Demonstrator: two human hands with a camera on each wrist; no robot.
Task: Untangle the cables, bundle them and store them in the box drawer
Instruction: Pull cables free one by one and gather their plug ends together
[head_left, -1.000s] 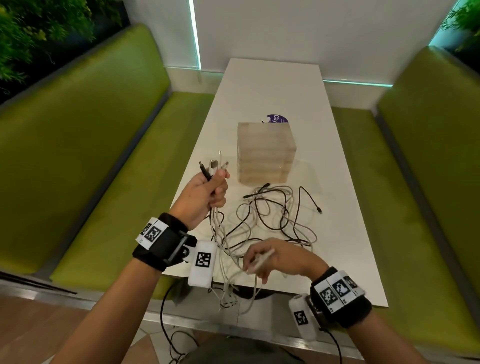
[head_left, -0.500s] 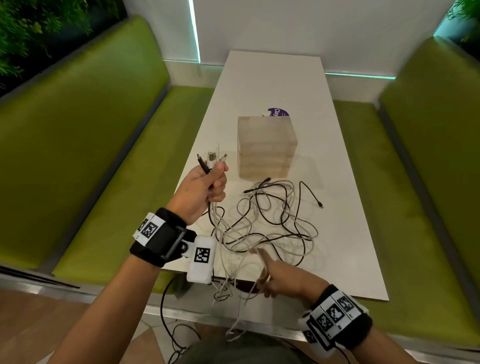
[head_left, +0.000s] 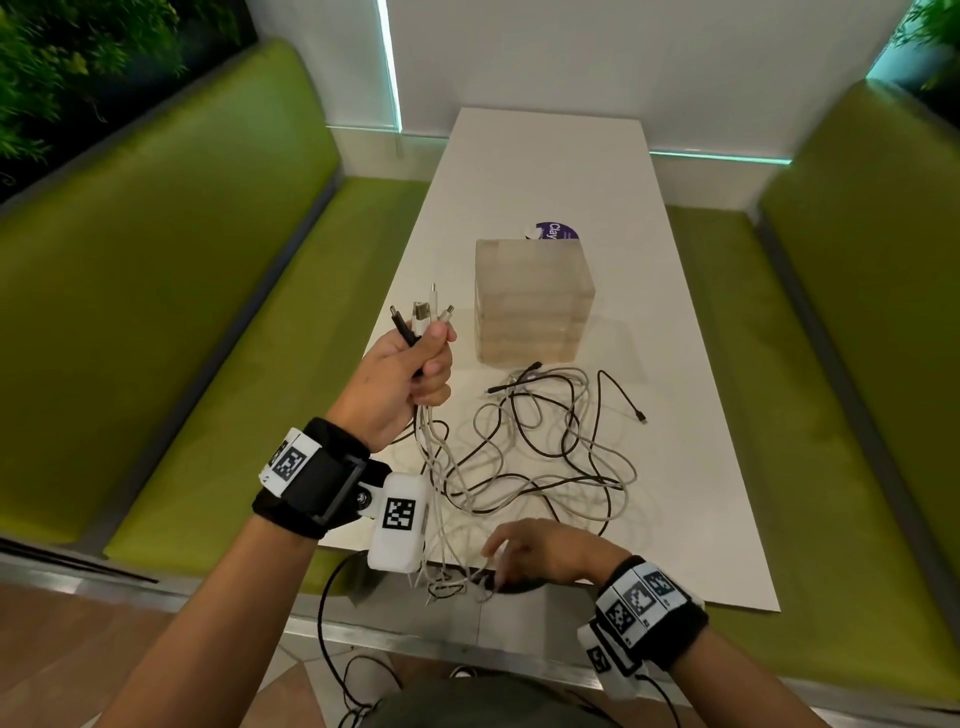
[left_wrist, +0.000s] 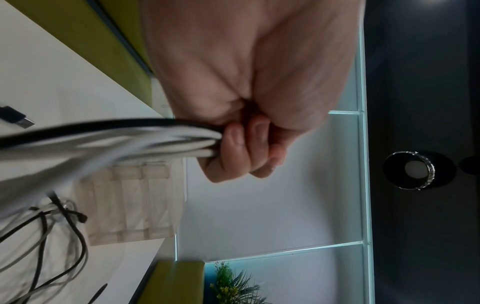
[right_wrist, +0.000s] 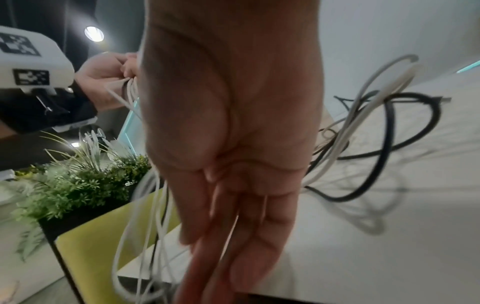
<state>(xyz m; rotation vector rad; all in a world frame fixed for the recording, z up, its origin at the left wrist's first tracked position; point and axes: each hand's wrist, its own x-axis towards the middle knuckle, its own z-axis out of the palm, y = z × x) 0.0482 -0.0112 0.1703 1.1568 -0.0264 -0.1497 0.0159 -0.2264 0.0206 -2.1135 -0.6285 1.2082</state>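
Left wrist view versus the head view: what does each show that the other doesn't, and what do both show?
Only the left wrist view shows the underside of the grip: the left hand with its fingers curled round one black and several white cables, plus a ceiling lamp.

Only the head view shows the plug ends sticking up out of that fist, the right hand at the table's near edge among the hanging strands, and the green benches.

Both show the wooden box and the loose tangle on the white table.
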